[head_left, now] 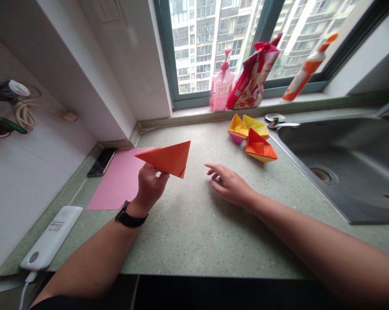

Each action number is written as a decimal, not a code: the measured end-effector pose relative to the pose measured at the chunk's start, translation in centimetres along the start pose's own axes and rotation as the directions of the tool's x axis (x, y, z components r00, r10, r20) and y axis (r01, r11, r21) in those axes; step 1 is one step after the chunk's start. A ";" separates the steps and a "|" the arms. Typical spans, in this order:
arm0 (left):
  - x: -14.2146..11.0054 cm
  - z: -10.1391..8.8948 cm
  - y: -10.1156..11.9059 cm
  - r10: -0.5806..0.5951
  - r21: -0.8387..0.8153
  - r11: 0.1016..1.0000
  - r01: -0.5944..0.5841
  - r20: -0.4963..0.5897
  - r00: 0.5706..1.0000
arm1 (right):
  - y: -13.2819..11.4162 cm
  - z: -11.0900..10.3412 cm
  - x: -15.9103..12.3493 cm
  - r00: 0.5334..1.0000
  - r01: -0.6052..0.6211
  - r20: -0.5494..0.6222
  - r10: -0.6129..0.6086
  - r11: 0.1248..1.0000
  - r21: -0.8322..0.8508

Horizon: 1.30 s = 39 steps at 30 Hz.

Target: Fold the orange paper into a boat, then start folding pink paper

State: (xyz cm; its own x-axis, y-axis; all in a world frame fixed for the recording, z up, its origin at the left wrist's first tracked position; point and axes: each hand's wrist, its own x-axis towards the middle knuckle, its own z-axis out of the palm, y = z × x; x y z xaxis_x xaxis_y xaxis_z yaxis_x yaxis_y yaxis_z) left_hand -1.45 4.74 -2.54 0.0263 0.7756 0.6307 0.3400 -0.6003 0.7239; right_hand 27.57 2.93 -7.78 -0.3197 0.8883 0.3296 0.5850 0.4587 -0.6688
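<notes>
My left hand (pixel 150 186), with a black watch on its wrist, is closed on a folded orange paper triangle (pixel 168 158) and holds it up above the speckled counter (pixel 194 224). My right hand (pixel 228 183) hovers just over the counter to the right of the triangle, fingers stretched out and apart, holding nothing. A pink sheet of paper (pixel 119 178) lies flat on the counter behind my left hand.
Three folded paper boats (pixel 253 137) in yellow, pink and orange sit near the steel sink (pixel 349 168). On the window sill stand a pink pump bottle (pixel 220 86), a red bag (pixel 254 75) and an orange-white bottle (pixel 306 69). A phone (pixel 101 162) and a white power bank (pixel 50 239) lie at the left.
</notes>
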 end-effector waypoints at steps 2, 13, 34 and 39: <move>-0.2 0.3 0.3 -0.159 -0.133 0.976 0.172 0.100 0.982 | -0.3 0.1 0.0 1.000 -0.001 0.008 0.001 0.999 0.036; -2.4 3.4 0.0 -0.258 -0.119 0.949 0.292 0.241 0.936 | -2.8 2.4 0.3 0.986 0.132 -0.113 -0.123 0.989 0.073; -2.4 2.9 -1.0 -0.254 -0.309 0.886 0.345 0.298 0.920 | -4.9 2.3 1.6 0.997 -0.077 -0.026 0.076 0.997 -0.021; -2.3 2.8 -0.8 -0.287 -0.228 0.896 0.382 0.359 0.888 | -4.3 1.8 1.9 0.991 -0.093 -0.109 0.080 0.989 -0.117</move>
State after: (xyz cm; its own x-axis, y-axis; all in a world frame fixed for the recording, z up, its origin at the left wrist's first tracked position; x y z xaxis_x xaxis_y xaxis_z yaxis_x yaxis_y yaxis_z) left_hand 0.87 3.92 -5.36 0.2628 0.9314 0.2520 0.1007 -0.2863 0.9528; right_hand 23.11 2.64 -5.46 -0.1883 0.9192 0.3457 0.6957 0.3733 -0.6137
